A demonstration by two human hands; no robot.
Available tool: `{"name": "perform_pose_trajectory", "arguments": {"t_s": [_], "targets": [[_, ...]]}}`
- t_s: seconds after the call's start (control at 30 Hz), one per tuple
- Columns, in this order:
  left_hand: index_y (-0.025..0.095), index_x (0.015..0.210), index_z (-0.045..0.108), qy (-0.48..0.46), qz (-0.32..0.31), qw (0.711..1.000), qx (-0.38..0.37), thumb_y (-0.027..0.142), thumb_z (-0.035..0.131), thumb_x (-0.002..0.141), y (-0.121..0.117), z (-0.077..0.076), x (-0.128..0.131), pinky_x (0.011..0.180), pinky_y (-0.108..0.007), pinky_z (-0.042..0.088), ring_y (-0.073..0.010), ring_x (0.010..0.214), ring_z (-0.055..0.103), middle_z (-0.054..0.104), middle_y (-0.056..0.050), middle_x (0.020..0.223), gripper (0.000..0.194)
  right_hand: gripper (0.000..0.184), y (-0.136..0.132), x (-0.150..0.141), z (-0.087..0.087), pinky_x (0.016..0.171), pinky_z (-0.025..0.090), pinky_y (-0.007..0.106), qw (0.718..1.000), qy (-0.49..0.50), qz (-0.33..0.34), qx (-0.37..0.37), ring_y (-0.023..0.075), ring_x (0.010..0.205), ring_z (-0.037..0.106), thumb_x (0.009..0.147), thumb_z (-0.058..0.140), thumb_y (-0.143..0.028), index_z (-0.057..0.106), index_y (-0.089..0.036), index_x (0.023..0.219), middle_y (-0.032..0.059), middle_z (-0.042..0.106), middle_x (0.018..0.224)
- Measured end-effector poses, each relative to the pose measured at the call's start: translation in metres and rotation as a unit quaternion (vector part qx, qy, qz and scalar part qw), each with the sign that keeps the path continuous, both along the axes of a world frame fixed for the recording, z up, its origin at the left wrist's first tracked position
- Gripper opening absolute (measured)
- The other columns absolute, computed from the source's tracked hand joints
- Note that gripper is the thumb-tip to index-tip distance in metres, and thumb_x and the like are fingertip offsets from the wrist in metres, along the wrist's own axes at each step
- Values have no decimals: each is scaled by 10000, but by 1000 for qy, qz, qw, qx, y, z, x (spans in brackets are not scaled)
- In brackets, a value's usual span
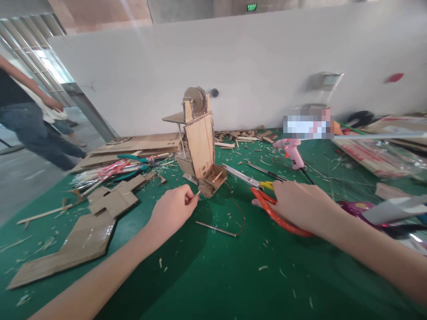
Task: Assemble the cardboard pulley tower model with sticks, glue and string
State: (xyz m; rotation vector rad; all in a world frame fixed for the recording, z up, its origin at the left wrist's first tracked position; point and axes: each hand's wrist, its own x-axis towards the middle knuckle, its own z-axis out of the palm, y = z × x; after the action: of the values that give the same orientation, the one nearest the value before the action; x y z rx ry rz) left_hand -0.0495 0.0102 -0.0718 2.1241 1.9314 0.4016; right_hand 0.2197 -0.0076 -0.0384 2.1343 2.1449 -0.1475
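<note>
My left hand point(173, 205) is closed in a pinch on a thin wooden stick point(198, 193), whose tip shows beside a round cardboard wheel low on a cardboard-and-wood model point(199, 140). The model stands upright, with a larger cardboard wheel point(195, 100) on top. A red thread point(207, 138) runs down its front and across the table to another thin stick point(215, 228) lying there. To the right, my right hand point(298, 204) grips a pair of scissors point(245, 177) by red and yellow handles. The blades point toward the model's base, apart from it.
Cut cardboard pieces point(96, 218) and teal-handled pliers point(133, 164) lie on the left of the green table point(213, 284). A pink glue gun point(295, 153) stands at the back right. Scraps line the white wall point(233, 66). Another person point(30, 115) stands at far left.
</note>
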Motion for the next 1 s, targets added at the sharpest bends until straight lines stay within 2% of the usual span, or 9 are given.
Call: {"name": "perform_pose_trajectory", "arguments": {"t_s": [0.3, 0.47, 0.63, 0.73, 0.83, 0.9, 1.0], "targets": [[220, 656, 466, -1, -2, 1000, -2, 380, 489, 835, 0, 0, 0, 475, -258, 285, -141, 552, 495, 577, 34, 611, 240, 522, 5, 3, -3, 575, 430, 394, 1000, -21, -4, -8, 314, 673, 646, 832, 307, -667, 529, -202, 750, 118, 656, 770], [220, 659, 466, -1, 1, 1000, -5, 376, 493, 832, 0, 1, 0, 477, -257, 285, -141, 549, 492, 574, 33, 611, 235, 531, 7, 6, -2, 595, 441, 393, 1000, -12, -12, -6, 311, 680, 646, 786, 365, -714, 527, -212, 730, 93, 650, 736], [220, 657, 465, -1, -2, 1000, 0, 382, 489, 835, 1, -2, -1, 476, -256, 284, -141, 552, 501, 577, 35, 613, 242, 491, 7, 3, 3, 591, 434, 370, 1000, -19, -20, -12, 303, 683, 652, 822, 370, -639, 549, -198, 699, 96, 649, 722], [221, 660, 472, 0, -4, 1000, 5, 383, 489, 834, 1, -3, -1, 480, -255, 286, -144, 560, 507, 581, 34, 615, 239, 359, 7, 1, 2, 585, 433, 358, 999, -51, -10, -10, 302, 693, 659, 875, 375, -439, 571, -183, 716, 106, 652, 736], [219, 661, 474, -1, -7, 1000, 6, 379, 489, 833, 0, -3, -1, 485, -253, 289, -145, 568, 512, 585, 30, 619, 236, 259, 7, 0, 0, 597, 432, 353, 995, -95, 33, -11, 304, 724, 666, 857, 373, -234, 590, -165, 734, 121, 653, 764], [216, 658, 471, -2, -7, 1000, 4, 374, 491, 832, 0, -3, 0, 485, -252, 289, -145, 565, 511, 585, 27, 620, 237, 270, 7, 0, -2, 593, 430, 352, 994, -104, 40, -13, 304, 711, 667, 864, 365, -235, 587, -166, 726, 119, 646, 743], [214, 658, 468, -6, -6, 1000, 2, 370, 492, 832, -1, -2, 0, 485, -251, 290, -142, 560, 507, 583, 25, 622, 235, 368, 10, 1, -5, 573, 424, 353, 996, -89, 9, -1, 304, 673, 662, 900, 336, -387, 571, -177, 709, 111, 632, 693]]}}
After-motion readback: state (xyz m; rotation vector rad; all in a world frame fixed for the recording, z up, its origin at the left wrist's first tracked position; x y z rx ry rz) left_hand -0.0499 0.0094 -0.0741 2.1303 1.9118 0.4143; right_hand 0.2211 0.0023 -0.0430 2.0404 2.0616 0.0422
